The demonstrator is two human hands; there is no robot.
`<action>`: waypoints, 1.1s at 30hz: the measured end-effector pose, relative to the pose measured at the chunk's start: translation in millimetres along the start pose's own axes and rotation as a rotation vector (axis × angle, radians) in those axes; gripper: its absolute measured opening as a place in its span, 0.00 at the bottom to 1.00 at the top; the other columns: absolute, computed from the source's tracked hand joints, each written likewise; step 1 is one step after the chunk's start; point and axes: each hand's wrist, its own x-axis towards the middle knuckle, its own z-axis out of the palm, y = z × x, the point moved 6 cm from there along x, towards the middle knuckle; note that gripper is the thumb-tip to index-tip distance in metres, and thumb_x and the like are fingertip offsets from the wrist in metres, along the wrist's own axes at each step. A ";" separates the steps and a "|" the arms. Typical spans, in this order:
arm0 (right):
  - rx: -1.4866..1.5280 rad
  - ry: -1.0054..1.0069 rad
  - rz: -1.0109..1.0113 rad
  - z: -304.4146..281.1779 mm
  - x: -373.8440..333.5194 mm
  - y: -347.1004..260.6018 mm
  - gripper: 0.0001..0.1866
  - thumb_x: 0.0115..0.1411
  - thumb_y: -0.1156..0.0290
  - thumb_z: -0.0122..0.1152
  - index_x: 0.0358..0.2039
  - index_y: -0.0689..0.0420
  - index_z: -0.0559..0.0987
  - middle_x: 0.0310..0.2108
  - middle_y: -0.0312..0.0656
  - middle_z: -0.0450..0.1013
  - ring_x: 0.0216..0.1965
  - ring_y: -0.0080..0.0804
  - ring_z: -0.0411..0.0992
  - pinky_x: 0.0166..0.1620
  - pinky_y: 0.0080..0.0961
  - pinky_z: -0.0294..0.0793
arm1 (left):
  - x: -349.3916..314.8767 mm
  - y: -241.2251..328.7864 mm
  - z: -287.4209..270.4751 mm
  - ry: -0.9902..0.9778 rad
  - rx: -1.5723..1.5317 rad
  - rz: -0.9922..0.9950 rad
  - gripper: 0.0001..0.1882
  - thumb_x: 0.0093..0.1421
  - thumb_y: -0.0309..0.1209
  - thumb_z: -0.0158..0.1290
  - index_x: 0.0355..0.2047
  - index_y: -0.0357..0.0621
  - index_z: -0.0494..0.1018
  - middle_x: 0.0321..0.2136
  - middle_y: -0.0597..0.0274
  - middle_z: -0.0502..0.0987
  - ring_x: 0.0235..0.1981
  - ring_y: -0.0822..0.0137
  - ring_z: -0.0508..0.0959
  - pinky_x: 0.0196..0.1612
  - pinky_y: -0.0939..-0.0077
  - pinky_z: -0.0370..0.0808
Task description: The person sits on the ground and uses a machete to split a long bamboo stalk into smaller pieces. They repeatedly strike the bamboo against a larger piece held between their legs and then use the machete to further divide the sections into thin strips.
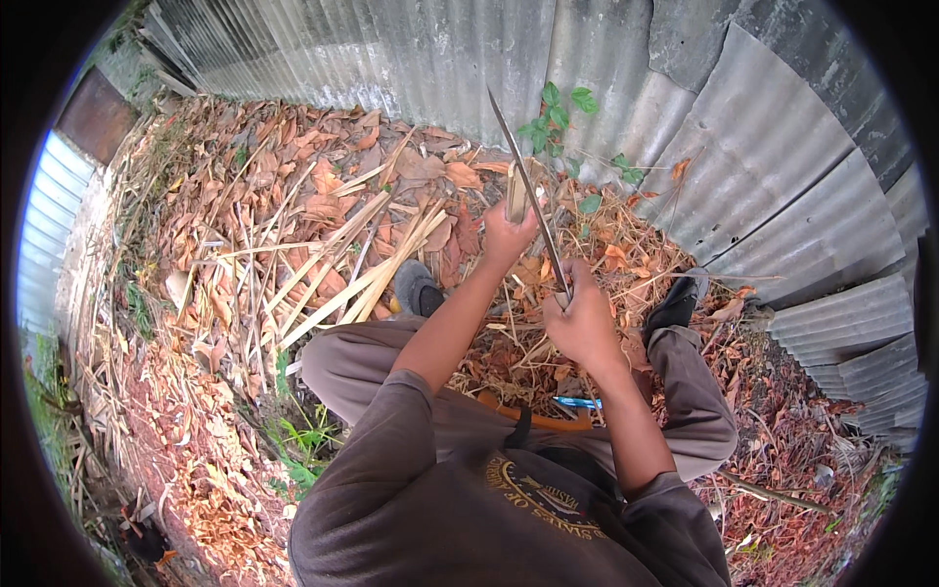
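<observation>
My left hand (511,235) is closed around a short, pale split piece of wood or bamboo (515,194), which stands up out of the fist. A machete (536,201) with a long, narrow, dark blade is gripped in my right hand (584,318), its handle mostly hidden by the fingers. The blade points up and away to the left, passing close by the right side of the pale piece. Whether the two touch, I cannot tell. Both hands are in front of my bent legs, above the leaf-strewn ground.
Long, pale split strips (377,279) lie left of my left shoe (419,289). Corrugated metal sheets (460,68) wall off the far side and right. A leafy green plant (553,122) grows against them. A blue item (577,402) and an orange strip (553,423) show between my legs.
</observation>
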 end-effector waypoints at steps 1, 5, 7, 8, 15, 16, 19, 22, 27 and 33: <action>0.004 -0.002 -0.018 0.2 1.9 1.6 0.17 0.51 0.75 0.55 0.43 0.62 0.68 0.19 0.52 0.72 0.25 0.53 0.74 0.32 0.40 0.72 | 0.0 -8.1 1.3 -0.016 0.028 -0.043 0.10 0.55 0.31 0.60 0.26 0.35 0.75 0.16 0.65 0.75 0.20 0.79 0.70 0.23 0.77 0.68; 0.108 -0.071 -0.132 -0.2 15.9 7.1 0.17 0.52 0.75 0.55 0.44 0.63 0.69 0.19 0.44 0.70 0.21 0.39 0.71 0.30 0.33 0.70 | 2.9 -46.1 6.3 -0.017 -0.172 -0.011 0.09 0.56 0.30 0.58 0.26 0.35 0.74 0.16 0.65 0.75 0.19 0.77 0.72 0.23 0.76 0.69; 0.178 -0.127 -0.125 0.3 13.3 9.6 0.17 0.52 0.74 0.55 0.43 0.63 0.69 0.21 0.46 0.72 0.23 0.43 0.73 0.33 0.35 0.72 | 6.5 -51.8 7.0 -0.051 -0.115 0.042 0.08 0.56 0.29 0.56 0.27 0.35 0.75 0.17 0.64 0.75 0.19 0.76 0.73 0.24 0.76 0.70; 0.211 -0.142 -0.090 -2.6 10.4 9.9 0.17 0.52 0.74 0.55 0.43 0.63 0.69 0.21 0.46 0.71 0.24 0.42 0.72 0.33 0.34 0.72 | 4.4 -47.3 7.7 -0.046 -0.147 0.077 0.08 0.56 0.29 0.56 0.27 0.35 0.75 0.17 0.63 0.76 0.20 0.75 0.74 0.25 0.75 0.70; 0.158 0.041 -0.267 -33.1 -12.6 -43.0 0.18 0.52 0.77 0.55 0.44 0.59 0.68 0.14 0.36 0.64 0.15 0.26 0.63 0.23 0.28 0.64 | 4.1 -62.0 6.0 -0.028 -0.108 -0.015 0.11 0.56 0.33 0.58 0.30 0.36 0.76 0.20 0.62 0.77 0.22 0.74 0.75 0.28 0.74 0.72; 0.165 0.050 -0.257 -43.9 -19.3 -61.8 0.18 0.52 0.78 0.55 0.45 0.59 0.68 0.12 0.34 0.63 0.14 0.24 0.61 0.21 0.26 0.62 | 2.3 -59.9 4.0 -0.034 -0.069 -0.039 0.12 0.56 0.35 0.59 0.30 0.36 0.76 0.20 0.62 0.77 0.22 0.74 0.75 0.28 0.74 0.72; 0.299 0.172 -0.353 -72.4 -28.3 -98.7 0.19 0.51 0.80 0.55 0.45 0.58 0.67 0.13 0.34 0.62 0.14 0.22 0.60 0.21 0.24 0.61 | 0.8 -27.1 1.6 0.002 -0.103 0.052 0.13 0.56 0.36 0.61 0.30 0.36 0.77 0.19 0.64 0.77 0.22 0.75 0.74 0.27 0.75 0.71; 0.321 0.301 -0.435 -57.7 -12.8 -79.7 0.18 0.51 0.80 0.55 0.44 0.57 0.67 0.13 0.34 0.61 0.13 0.20 0.58 0.21 0.21 0.59 | 0.2 -33.2 4.9 0.037 -0.145 0.046 0.13 0.56 0.36 0.61 0.30 0.37 0.77 0.19 0.65 0.76 0.22 0.76 0.72 0.27 0.76 0.71; -0.029 0.049 -0.088 2.6 21.7 14.3 0.18 0.51 0.74 0.56 0.43 0.61 0.68 0.18 0.44 0.66 0.20 0.38 0.68 0.27 0.30 0.67 | 1.1 -26.4 11.1 -0.002 -0.169 0.046 0.12 0.56 0.34 0.61 0.29 0.36 0.75 0.18 0.65 0.75 0.21 0.77 0.72 0.26 0.77 0.70; 0.559 -0.387 0.172 9.3 16.6 6.2 0.12 0.55 0.79 0.51 0.42 0.60 0.69 0.13 0.31 0.61 0.10 0.22 0.59 0.18 0.25 0.59 | 1.9 -36.4 6.9 -0.026 -0.204 -0.021 0.10 0.56 0.30 0.58 0.26 0.35 0.73 0.17 0.64 0.75 0.20 0.75 0.73 0.25 0.76 0.70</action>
